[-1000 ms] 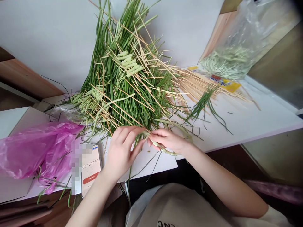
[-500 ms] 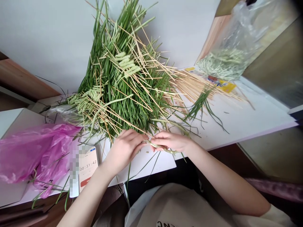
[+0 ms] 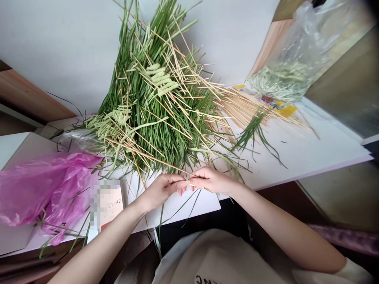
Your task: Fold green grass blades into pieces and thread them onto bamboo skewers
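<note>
My left hand [image 3: 166, 189] and my right hand [image 3: 211, 180] meet fingertip to fingertip at the table's front edge. A thin wooden skewer [image 3: 168, 162] runs from the heap to my right hand's fingers. Between the fingertips a bit of pale green stem [image 3: 192, 184] shows, mostly hidden, pinched by both hands. Just beyond them lies a large heap of long green stalks [image 3: 160, 138] with loose skewers across it. Pale green stems wound on skewers [image 3: 162, 80] rest on top, and another cluster [image 3: 112, 122] lies at the heap's left.
A pink plastic bag [image 3: 68, 173] and a phone [image 3: 111, 205] are at the left. Many skewers [image 3: 245, 106] fan out right of the heap over a yellow wrapper [image 3: 284, 109]. A clear bag of pale green pieces [image 3: 281, 81] stands at the back right.
My left hand has turned and shifted slightly down, its fingertips now against those of my right hand. Less of the pale stem shows. The left forearm now covers more of the phone.
</note>
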`<state>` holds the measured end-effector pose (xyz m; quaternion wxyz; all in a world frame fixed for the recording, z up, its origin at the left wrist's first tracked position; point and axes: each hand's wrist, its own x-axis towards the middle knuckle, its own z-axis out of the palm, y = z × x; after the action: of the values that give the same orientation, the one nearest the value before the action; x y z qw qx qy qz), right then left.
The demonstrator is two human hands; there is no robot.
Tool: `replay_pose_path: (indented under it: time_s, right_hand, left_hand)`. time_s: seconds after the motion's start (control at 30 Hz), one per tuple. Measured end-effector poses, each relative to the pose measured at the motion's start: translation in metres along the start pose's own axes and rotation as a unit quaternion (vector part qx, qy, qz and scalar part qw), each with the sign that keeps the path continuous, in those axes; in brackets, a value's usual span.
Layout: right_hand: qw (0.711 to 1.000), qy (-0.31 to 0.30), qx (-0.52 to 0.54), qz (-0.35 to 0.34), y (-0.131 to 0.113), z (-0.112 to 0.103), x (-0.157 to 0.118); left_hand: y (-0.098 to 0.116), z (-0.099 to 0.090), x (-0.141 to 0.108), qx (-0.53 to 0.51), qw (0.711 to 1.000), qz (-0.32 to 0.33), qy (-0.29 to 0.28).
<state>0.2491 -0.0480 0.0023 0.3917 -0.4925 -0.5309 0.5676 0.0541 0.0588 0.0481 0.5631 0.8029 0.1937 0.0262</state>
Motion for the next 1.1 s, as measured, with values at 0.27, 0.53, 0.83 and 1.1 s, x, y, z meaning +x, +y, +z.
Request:
replay_pose_path:
  time_s: [0.27, 0.53, 0.83, 1.1]
  right_hand:
    - [0.970, 0.064, -0.180, -0.150, -0.005, 0.013, -0.010]
    - [0.839, 0.134, -0.463, -0.252, 0.009, -0.002, -0.020]
    - [0.840, 0.104, -0.500, -0.186, 0.016, -0.003, -0.015]
    - [0.835, 0.154, -0.524, -0.065, 0.017, -0.007, -0.033]
  left_hand:
    - [0.000, 0.022, -0.014, -0.311, 0.934, -0.176, 0.022]
    - [-0.013, 0.009, -0.030, -0.258, 0.945, -0.172, 0.106]
    - [-0.041, -0.007, -0.028, 0.212, 0.955, 0.019, 0.209]
    - [-0.047, 0.000, -0.033, 0.332, 0.898, 0.068, 0.280]
